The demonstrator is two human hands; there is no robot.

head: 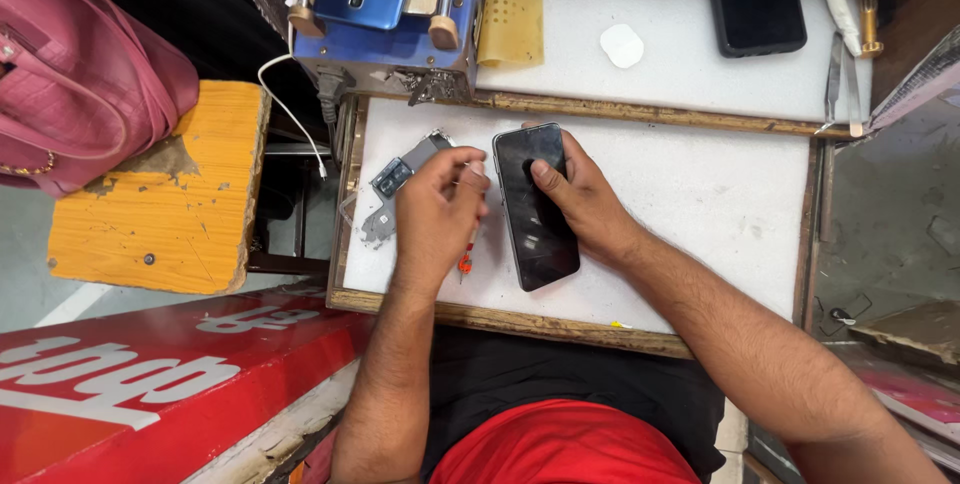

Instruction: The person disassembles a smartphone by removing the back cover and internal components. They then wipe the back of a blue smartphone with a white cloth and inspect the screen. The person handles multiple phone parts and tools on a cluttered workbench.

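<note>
Mid-frame: right hand presses black phone flat, thumb on screen. Left hand pinches red-tipped tool at phone's edge. Grey frame part lies apart, left. Phone looks unopened.

A black phone lies on the white bench, steadied by the right hand with its thumb on the dark screen. The left hand pinches a small red-handled tool beside it. A grey phone part lies just left.
</note>
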